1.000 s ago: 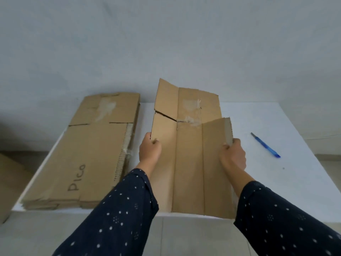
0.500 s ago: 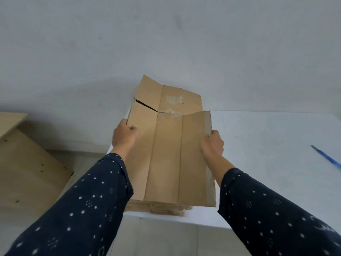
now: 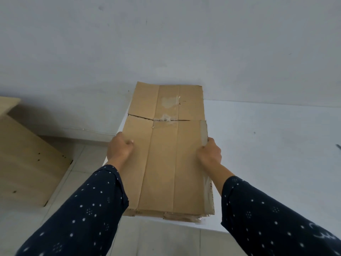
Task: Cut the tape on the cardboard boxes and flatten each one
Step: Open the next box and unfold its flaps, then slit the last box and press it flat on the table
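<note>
A flattened brown cardboard box [image 3: 164, 159] with torn tape patches near its far flaps lies on top of a stack of flattened boxes [image 3: 180, 217] at the left end of the white table [image 3: 267, 154]. My left hand [image 3: 120, 147] grips its left edge, thumb on top. Along the right edge, my right hand [image 3: 210, 152] grips beside a strip of clear tape. The stack below shows only along the near edge.
The tip of a blue cutter [image 3: 338, 146] shows at the right frame edge on the table. A light wooden piece of furniture [image 3: 24, 159] stands on the tiled floor at left. The wall is close behind the table.
Both hands carried the flattened box leftward and lowered it onto the stack of flattened boxes; its raised far flaps now lie flat. The view turned left, pushing the cutter to the frame edge.
</note>
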`<state>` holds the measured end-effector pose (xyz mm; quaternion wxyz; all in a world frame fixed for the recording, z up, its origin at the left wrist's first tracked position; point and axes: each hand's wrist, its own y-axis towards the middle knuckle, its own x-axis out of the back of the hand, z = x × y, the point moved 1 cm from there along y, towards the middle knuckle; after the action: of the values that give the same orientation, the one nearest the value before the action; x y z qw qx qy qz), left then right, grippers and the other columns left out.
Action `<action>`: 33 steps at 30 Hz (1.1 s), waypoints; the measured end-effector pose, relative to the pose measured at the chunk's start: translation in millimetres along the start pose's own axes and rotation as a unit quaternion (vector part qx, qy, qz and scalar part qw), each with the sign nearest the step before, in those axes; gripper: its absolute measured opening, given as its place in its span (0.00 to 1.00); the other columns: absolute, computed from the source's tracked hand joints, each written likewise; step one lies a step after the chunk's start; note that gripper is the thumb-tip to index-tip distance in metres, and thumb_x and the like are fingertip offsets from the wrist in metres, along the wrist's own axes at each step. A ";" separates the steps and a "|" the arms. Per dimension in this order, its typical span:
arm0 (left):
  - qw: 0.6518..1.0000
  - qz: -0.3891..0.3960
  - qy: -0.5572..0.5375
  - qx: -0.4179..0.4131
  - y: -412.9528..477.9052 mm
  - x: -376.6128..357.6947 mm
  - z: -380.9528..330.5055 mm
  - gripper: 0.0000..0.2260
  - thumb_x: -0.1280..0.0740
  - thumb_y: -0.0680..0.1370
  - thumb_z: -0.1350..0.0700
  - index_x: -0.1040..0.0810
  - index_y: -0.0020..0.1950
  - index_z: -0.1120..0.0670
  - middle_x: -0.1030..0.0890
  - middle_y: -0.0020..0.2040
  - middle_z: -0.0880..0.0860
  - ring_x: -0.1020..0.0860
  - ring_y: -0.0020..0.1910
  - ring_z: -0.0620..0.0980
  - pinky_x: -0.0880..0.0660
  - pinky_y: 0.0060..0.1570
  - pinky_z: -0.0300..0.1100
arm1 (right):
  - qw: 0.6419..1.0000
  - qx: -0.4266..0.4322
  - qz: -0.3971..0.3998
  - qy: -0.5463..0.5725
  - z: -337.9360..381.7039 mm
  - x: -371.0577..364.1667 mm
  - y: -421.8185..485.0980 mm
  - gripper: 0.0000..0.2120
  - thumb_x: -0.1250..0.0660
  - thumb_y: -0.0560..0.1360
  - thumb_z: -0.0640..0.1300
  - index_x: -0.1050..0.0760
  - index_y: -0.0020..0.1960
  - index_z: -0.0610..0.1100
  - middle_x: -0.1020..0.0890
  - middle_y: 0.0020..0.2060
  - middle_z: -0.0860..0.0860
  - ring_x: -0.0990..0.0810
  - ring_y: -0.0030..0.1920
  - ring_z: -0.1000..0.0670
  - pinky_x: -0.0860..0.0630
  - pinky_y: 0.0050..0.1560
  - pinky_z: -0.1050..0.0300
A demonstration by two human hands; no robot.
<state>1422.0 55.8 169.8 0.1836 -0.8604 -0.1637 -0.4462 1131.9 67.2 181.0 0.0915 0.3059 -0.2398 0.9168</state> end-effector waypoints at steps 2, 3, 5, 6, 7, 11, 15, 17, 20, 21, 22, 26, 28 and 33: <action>0.999 0.022 0.045 0.023 0.0 -1.7 0.1 0.23 0.33 0.80 0.49 0.31 0.71 0.59 0.26 0.66 0.59 0.26 0.64 0.61 0.25 0.57 0.54 | 0.997 0.017 0.009 -0.068 -5.0 1.5 2.3 0.24 0.44 0.78 0.40 0.37 0.74 0.45 0.27 0.64 0.46 0.26 0.61 0.43 0.25 0.57 0.46; 0.996 0.036 0.076 0.029 -1.5 -2.7 -1.5 0.25 0.32 0.79 0.49 0.32 0.72 0.58 0.28 0.69 0.59 0.28 0.67 0.62 0.26 0.61 0.57 | 0.994 0.028 0.016 -0.108 -7.5 3.9 3.1 0.24 0.44 0.78 0.41 0.38 0.74 0.44 0.29 0.65 0.46 0.29 0.63 0.42 0.26 0.58 0.47; 0.989 0.060 0.135 0.011 -10.1 -5.2 -12.2 0.27 0.32 0.79 0.49 0.35 0.75 0.56 0.34 0.75 0.58 0.33 0.72 0.62 0.31 0.67 0.59 | 0.981 0.052 0.037 -0.184 -11.9 11.5 3.6 0.25 0.44 0.79 0.43 0.40 0.75 0.46 0.32 0.66 0.46 0.33 0.66 0.42 0.30 0.59 0.47; 0.986 0.064 0.155 -0.008 -16.1 -7.8 -21.0 0.27 0.33 0.79 0.50 0.36 0.76 0.56 0.36 0.76 0.57 0.35 0.73 0.62 0.32 0.68 0.59 | 0.974 0.066 0.049 -0.211 -14.4 17.0 3.3 0.26 0.45 0.79 0.45 0.42 0.76 0.46 0.33 0.67 0.45 0.34 0.67 0.42 0.31 0.60 0.48; 0.984 0.066 0.166 -0.027 -23.7 -11.3 -32.5 0.26 0.34 0.80 0.51 0.37 0.76 0.55 0.37 0.76 0.57 0.37 0.73 0.62 0.34 0.69 0.59 | 0.967 0.083 0.058 -0.233 -17.9 23.8 2.6 0.26 0.45 0.80 0.46 0.44 0.78 0.47 0.34 0.69 0.45 0.35 0.68 0.42 0.32 0.61 0.47; 0.977 0.075 0.177 -0.095 -62.6 -35.9 -90.3 0.25 0.36 0.81 0.53 0.38 0.77 0.53 0.36 0.76 0.56 0.37 0.73 0.61 0.35 0.68 0.58 | 0.934 0.143 0.073 -0.319 -41.9 63.0 -1.3 0.28 0.48 0.83 0.54 0.49 0.80 0.48 0.39 0.75 0.45 0.37 0.72 0.42 0.33 0.65 0.46; 0.960 0.085 0.205 -0.173 -115.9 -73.7 -161.9 0.23 0.38 0.81 0.53 0.36 0.76 0.52 0.34 0.74 0.54 0.35 0.71 0.59 0.34 0.66 0.55 | 0.912 0.170 0.084 -0.363 -78.8 124.1 -2.4 0.27 0.47 0.83 0.54 0.46 0.79 0.47 0.39 0.75 0.46 0.37 0.72 0.42 0.34 0.67 0.45; 0.950 0.089 0.218 -0.206 -147.0 -96.4 -199.9 0.24 0.39 0.81 0.53 0.38 0.77 0.52 0.35 0.75 0.54 0.35 0.71 0.58 0.34 0.66 0.54 | 0.902 0.180 0.089 -0.382 -101.9 164.0 -1.1 0.28 0.46 0.83 0.54 0.47 0.80 0.48 0.39 0.76 0.46 0.38 0.73 0.42 0.35 0.68 0.45; 0.938 0.093 0.239 -0.232 -197.9 -133.3 -255.2 0.25 0.40 0.82 0.52 0.41 0.79 0.51 0.37 0.77 0.53 0.36 0.73 0.57 0.35 0.68 0.52 | 0.892 0.185 0.079 -0.405 -141.8 231.9 2.0 0.28 0.45 0.83 0.54 0.47 0.80 0.48 0.39 0.76 0.46 0.38 0.73 0.42 0.35 0.68 0.45; 0.936 0.096 0.243 -0.236 -216.0 -145.7 -273.3 0.25 0.40 0.82 0.52 0.41 0.79 0.51 0.37 0.77 0.53 0.36 0.73 0.57 0.34 0.68 0.52 | 0.889 0.186 0.075 -0.411 -155.5 255.8 3.4 0.28 0.45 0.83 0.54 0.47 0.80 0.48 0.38 0.75 0.46 0.37 0.73 0.42 0.34 0.68 0.45; 0.935 0.097 0.244 -0.239 -234.2 -157.9 -291.0 0.25 0.41 0.82 0.52 0.41 0.79 0.51 0.37 0.76 0.53 0.36 0.72 0.57 0.34 0.68 0.52 | 0.887 0.186 0.071 -0.417 -169.0 280.2 5.0 0.28 0.45 0.83 0.54 0.47 0.80 0.48 0.38 0.75 0.46 0.37 0.73 0.42 0.34 0.68 0.45; 0.936 0.096 0.235 -0.243 -301.4 -203.3 -362.2 0.24 0.40 0.81 0.52 0.39 0.78 0.52 0.36 0.75 0.53 0.36 0.71 0.57 0.34 0.66 0.52 | 0.881 0.184 0.051 -0.433 -218.7 375.8 14.0 0.28 0.44 0.83 0.54 0.47 0.80 0.48 0.37 0.75 0.46 0.36 0.72 0.42 0.34 0.68 0.45; 0.937 0.092 0.230 -0.247 -329.6 -222.9 -396.9 0.24 0.40 0.81 0.53 0.38 0.77 0.52 0.36 0.75 0.54 0.36 0.71 0.57 0.35 0.66 0.52 | 0.881 0.183 0.043 -0.435 -241.4 418.8 19.4 0.28 0.44 0.83 0.54 0.46 0.79 0.48 0.37 0.75 0.46 0.37 0.73 0.42 0.34 0.68 0.44; 0.932 0.093 0.221 -0.273 -381.7 -273.9 -481.7 0.23 0.40 0.81 0.53 0.37 0.76 0.53 0.36 0.74 0.54 0.36 0.70 0.58 0.35 0.65 0.52 | 0.887 0.180 0.029 -0.425 -290.0 515.5 42.3 0.28 0.44 0.82 0.53 0.47 0.80 0.49 0.35 0.73 0.46 0.35 0.71 0.42 0.33 0.66 0.45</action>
<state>760.9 136.4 265.3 0.0138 -0.7686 0.0898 -0.6332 558.3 185.1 274.1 -0.1022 0.6705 -0.0953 0.7286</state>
